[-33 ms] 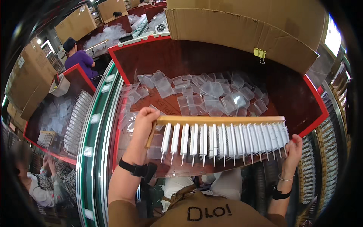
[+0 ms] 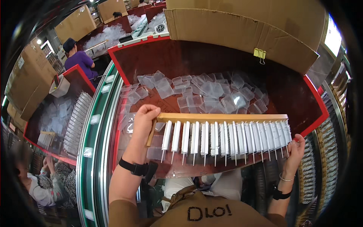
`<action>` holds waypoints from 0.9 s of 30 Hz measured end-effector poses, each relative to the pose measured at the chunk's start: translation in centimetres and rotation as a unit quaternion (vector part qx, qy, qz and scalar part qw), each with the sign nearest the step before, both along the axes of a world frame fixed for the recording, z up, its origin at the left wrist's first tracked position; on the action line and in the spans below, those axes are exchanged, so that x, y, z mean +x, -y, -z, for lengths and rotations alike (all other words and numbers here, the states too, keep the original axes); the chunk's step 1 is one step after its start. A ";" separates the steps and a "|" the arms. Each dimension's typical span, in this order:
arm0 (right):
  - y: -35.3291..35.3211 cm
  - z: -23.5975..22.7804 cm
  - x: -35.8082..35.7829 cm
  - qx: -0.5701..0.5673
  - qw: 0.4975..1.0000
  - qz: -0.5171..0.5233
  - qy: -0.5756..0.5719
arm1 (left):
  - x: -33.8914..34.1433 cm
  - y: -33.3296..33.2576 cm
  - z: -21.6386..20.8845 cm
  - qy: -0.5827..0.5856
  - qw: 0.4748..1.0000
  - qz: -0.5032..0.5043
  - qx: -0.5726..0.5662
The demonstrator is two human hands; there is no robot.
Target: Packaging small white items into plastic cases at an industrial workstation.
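Observation:
A wooden rack (image 2: 223,117) hangs level before me over the table's near edge. From its long bar a row of white sleeve-like pieces (image 2: 206,140) points toward me, each with a thin metal pin sticking out. My left hand (image 2: 145,117) is closed round the rack's left end, thumb on the top corner. At the opposite end, my right hand (image 2: 295,149) has its fingers closed against the side; the last pieces hide part of that grip. Beyond the bar, many clear plastic boxes (image 2: 213,89) lie loosely spread on the dark red tabletop.
A green conveyor belt (image 2: 92,130) carrying small clear boxes runs along my left. Red-edged walls (image 2: 315,117) and a cardboard sheet (image 2: 242,32) with a yellow clip enclose the table. Filled racks (image 2: 325,151) stand at right. Co-workers (image 2: 79,58) sit at left.
The rack has shifted slightly to the right and up in my two hands. Both hands keep their hold, and the boxes on the table lie as before.

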State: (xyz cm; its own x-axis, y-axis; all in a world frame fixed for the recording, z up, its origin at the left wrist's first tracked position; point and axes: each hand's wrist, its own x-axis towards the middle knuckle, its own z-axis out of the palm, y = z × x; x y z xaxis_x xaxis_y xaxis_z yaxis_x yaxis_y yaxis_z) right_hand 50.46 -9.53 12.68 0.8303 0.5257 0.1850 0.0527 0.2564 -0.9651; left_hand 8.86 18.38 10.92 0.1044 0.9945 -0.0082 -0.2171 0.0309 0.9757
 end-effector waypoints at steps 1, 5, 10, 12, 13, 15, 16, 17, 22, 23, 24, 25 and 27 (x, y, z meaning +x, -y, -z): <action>-0.1 0.2 0.6 0.032 0.999 0.002 0.005 | 0.7 -0.1 0.0 -0.001 1.000 0.001 -0.001; -0.4 3.1 2.7 -0.051 0.998 -0.002 0.022 | 1.2 -1.6 3.4 0.094 0.995 0.014 -0.041; -1.4 1.8 1.5 -0.027 0.999 0.021 -0.005 | 1.7 -1.0 1.7 0.103 0.993 0.018 -0.057; -0.8 2.3 2.2 -0.019 0.999 0.011 0.048 | 2.5 -0.5 1.1 0.114 0.993 -0.003 -0.011; -0.6 3.0 3.4 -0.047 0.996 -0.026 0.068 | 2.2 -1.0 2.4 0.071 0.997 0.015 -0.019; -0.3 3.8 3.7 -0.055 0.996 -0.026 0.062 | 2.0 -1.1 3.8 0.101 0.991 0.027 -0.078; -0.5 3.9 3.7 -0.070 0.996 -0.018 0.052 | 2.2 -1.1 3.8 0.072 0.995 0.028 -0.062; -0.8 3.5 3.8 -0.053 0.998 -0.023 0.031 | 2.5 -1.3 3.9 0.072 0.995 0.027 -0.060; -2.0 1.7 3.1 -0.020 1.000 -0.006 -0.008 | 2.5 -1.6 5.6 0.038 0.995 0.041 -0.083; -2.0 1.6 3.1 -0.024 0.999 -0.011 0.021 | 1.9 -1.9 6.8 0.000 0.997 0.041 -0.073; -1.7 1.5 3.4 -0.032 0.998 -0.010 0.050 | 2.2 -1.6 6.7 -0.001 0.996 0.050 -0.075; -1.5 0.9 3.2 -0.039 0.998 -0.012 0.055 | 2.5 -1.4 6.4 0.012 0.994 0.063 -0.089; -1.4 0.9 3.4 -0.043 0.998 -0.003 0.051 | 2.1 -1.8 6.8 -0.023 0.993 0.091 -0.071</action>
